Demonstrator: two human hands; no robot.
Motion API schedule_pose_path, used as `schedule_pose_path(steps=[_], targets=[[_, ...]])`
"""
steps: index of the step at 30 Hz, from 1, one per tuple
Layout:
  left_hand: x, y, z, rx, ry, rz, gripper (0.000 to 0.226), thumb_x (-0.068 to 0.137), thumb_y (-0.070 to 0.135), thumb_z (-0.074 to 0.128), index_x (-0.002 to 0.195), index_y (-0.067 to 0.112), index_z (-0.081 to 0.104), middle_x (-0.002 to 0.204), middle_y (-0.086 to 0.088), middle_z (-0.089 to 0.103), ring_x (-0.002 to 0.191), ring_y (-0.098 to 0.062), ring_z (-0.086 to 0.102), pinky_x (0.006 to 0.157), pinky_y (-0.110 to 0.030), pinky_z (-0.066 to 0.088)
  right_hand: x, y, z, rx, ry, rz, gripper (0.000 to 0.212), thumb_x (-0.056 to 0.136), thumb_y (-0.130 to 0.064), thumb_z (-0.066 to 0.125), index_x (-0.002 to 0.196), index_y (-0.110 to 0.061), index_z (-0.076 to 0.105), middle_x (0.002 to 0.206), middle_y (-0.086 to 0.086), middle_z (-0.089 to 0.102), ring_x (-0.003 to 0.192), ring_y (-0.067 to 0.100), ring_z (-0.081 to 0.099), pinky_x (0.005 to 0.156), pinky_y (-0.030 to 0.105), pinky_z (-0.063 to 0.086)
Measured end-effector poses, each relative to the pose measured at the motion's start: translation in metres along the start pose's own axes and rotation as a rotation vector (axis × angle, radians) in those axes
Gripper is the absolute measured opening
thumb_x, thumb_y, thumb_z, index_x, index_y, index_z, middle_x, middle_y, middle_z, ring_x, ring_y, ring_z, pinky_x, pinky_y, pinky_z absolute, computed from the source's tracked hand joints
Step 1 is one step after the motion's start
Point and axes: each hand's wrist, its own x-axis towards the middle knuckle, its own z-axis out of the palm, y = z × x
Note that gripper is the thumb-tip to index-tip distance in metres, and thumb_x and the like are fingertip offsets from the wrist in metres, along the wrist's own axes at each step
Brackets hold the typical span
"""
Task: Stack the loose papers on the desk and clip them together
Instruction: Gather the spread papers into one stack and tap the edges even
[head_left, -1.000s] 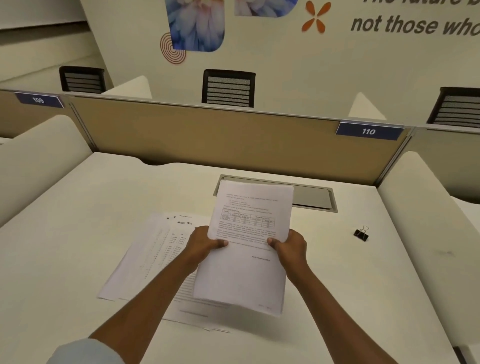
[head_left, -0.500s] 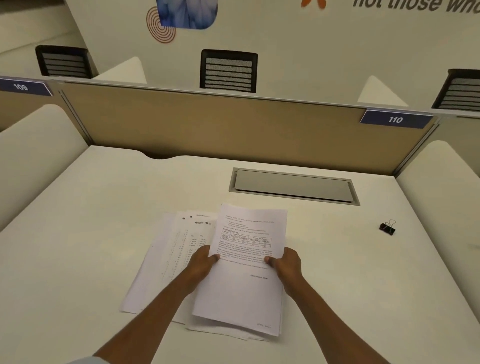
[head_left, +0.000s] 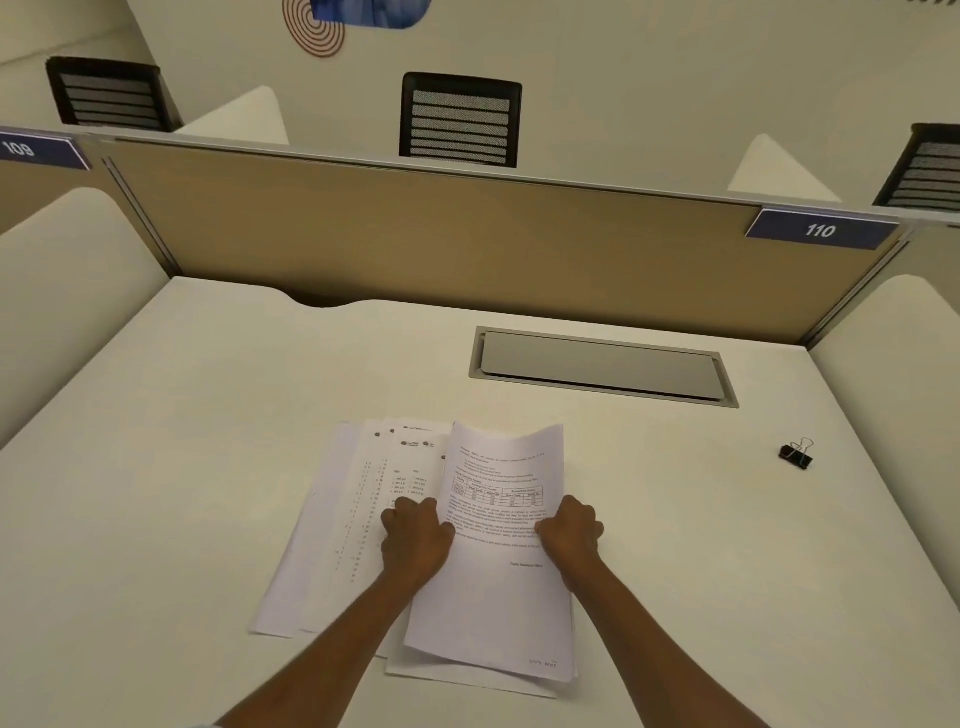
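A printed sheet with a small table (head_left: 498, 525) lies low over the desk, gripped on both side edges: my left hand (head_left: 415, 540) pinches its left edge, my right hand (head_left: 569, 538) its right edge. Its far end curls up a little. Under it and fanned out to the left lie several other loose papers (head_left: 332, 530) on the white desk (head_left: 182, 467). A black binder clip (head_left: 797, 454) sits alone on the desk far to the right, well away from both hands.
A grey cable hatch (head_left: 602, 366) is set into the desk behind the papers. A tan partition (head_left: 441, 239) with a "110" tag (head_left: 821, 229) closes the back; rounded white side dividers (head_left: 62, 280) flank the desk. Black chairs stand beyond.
Both hands have lowered the held sheet from mid-air down onto the fanned papers. The view has tilted down and shifted left.
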Motion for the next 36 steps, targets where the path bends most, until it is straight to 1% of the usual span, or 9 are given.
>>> schedule_pose_path(steps=[4,7,10,16,21,24,29,31,36], targets=[[0.009,-0.005,-0.001,-0.165,-0.034,-0.025,0.037,0.092,0.032,0.055,0.122,0.011,0.055,0.127,-0.015,0.048,0.115,-0.03,0.048,0.092,-0.04,0.049,0.002,0.0,0.002,0.017,0.007,0.03,0.024,0.081,-0.011,0.054,0.105,-0.007,0.058,0.111,0.013,0.056,0.107,0.033,0.049,0.095,0.044,0.045],[0.015,-0.009,-0.003,-0.457,-0.051,-0.056,0.025,0.086,0.021,0.062,0.108,0.009,0.057,0.117,-0.013,0.057,0.096,-0.025,0.06,0.085,-0.04,0.056,0.004,0.003,0.003,0.084,-0.003,0.023,0.022,0.074,-0.012,0.059,0.096,-0.01,0.062,0.104,0.009,0.064,0.095,0.03,0.059,0.086,0.043,0.054],[0.012,-0.009,-0.004,-0.59,-0.074,-0.086,0.031,0.09,0.026,0.063,0.114,0.008,0.055,0.111,-0.008,0.062,0.099,-0.024,0.061,0.086,-0.039,0.054,0.0,0.002,-0.001,0.196,-0.048,-0.004,0.018,0.071,-0.008,0.058,0.088,-0.01,0.062,0.091,0.004,0.068,0.081,0.022,0.064,0.076,0.04,0.058],[0.01,-0.008,-0.003,-0.587,0.037,-0.087,0.022,0.097,0.02,0.053,0.113,0.004,0.054,0.111,-0.011,0.059,0.097,-0.023,0.056,0.08,-0.03,0.046,-0.01,-0.004,-0.007,0.358,-0.055,-0.08,0.019,0.077,0.003,0.056,0.095,-0.004,0.06,0.096,0.006,0.067,0.082,0.019,0.062,0.065,0.029,0.053],[0.02,-0.008,-0.014,-0.539,0.095,-0.075,0.012,0.097,0.016,0.053,0.103,0.005,0.053,0.104,-0.012,0.061,0.09,-0.021,0.057,0.075,-0.029,0.046,-0.014,-0.012,-0.008,0.433,-0.015,-0.178,0.045,0.08,0.009,0.058,0.12,-0.008,0.047,0.109,0.002,0.058,0.097,0.02,0.056,0.081,0.031,0.05],[0.025,-0.007,-0.013,-0.381,0.133,-0.073,0.013,0.095,0.013,0.055,0.103,0.003,0.057,0.105,-0.015,0.064,0.1,-0.03,0.059,0.085,-0.04,0.053,-0.016,-0.016,-0.003,0.384,-0.04,-0.194,0.056,0.081,0.01,0.055,0.129,-0.011,0.038,0.11,-0.002,0.053,0.097,0.017,0.053,0.084,0.031,0.048],[0.024,0.0,-0.012,-0.094,0.128,-0.142,0.022,0.097,0.02,0.052,0.116,0.01,0.055,0.119,-0.012,0.057,0.117,-0.03,0.047,0.093,-0.043,0.044,-0.014,-0.019,0.007,0.299,-0.033,-0.126,0.038,0.079,0.005,0.051,0.113,-0.01,0.044,0.109,0.004,0.059,0.093,0.021,0.057,0.084,0.042,0.054],[0.026,0.001,-0.013,-0.087,0.12,-0.151,0.025,0.096,0.021,0.052,0.118,0.01,0.054,0.123,-0.014,0.051,0.118,-0.03,0.046,0.095,-0.044,0.045,-0.012,-0.021,0.009,0.299,-0.009,-0.108,0.028,0.078,0.006,0.051,0.104,-0.006,0.049,0.107,0.008,0.06,0.091,0.024,0.06,0.078,0.039,0.057],[0.035,-0.009,-0.015,-0.196,0.126,-0.14,0.023,0.091,0.022,0.061,0.11,0.008,0.06,0.119,-0.015,0.05,0.109,-0.031,0.052,0.09,-0.043,0.052,-0.007,-0.024,0.008,0.268,0.007,-0.001,0.026,0.078,-0.006,0.056,0.102,-0.013,0.05,0.105,0.006,0.047,0.102,0.029,0.047,0.079,0.04,0.051]])
